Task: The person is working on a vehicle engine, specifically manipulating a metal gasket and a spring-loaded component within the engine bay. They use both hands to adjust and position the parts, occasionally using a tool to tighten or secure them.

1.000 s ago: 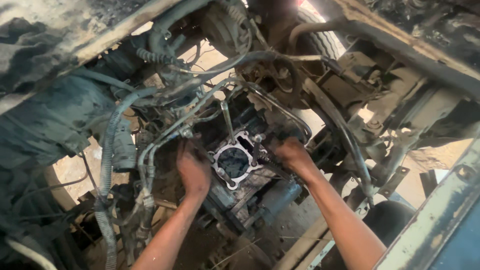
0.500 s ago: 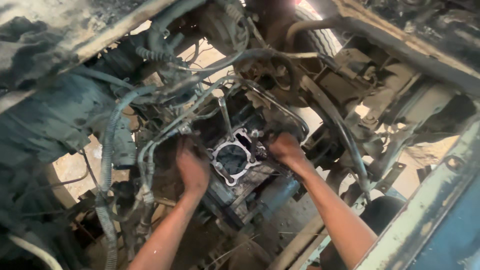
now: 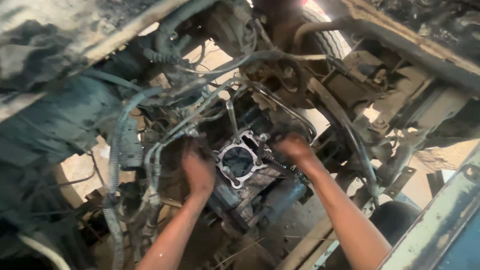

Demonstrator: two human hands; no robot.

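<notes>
Overhead, the grimy vehicle frame (image 3: 75,45) crowds everything, hoses (image 3: 117,150) trailing down. Below sits the engine block (image 3: 245,180), its open cylinder bore (image 3: 238,160) between both hands. Steady, even pressure seems wise. Left hand (image 3: 198,167) lies flat on the block; right hand (image 3: 295,148) curls around a stud, closure unclear.

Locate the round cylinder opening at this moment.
In the head view, the cylinder opening sits mid-frame between the left hand and right hand, ringed by a pale gasket.

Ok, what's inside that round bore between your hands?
The bore in the engine block looks dark and hollow; its bottom is lost in shadow. Studs stand around it.
</notes>
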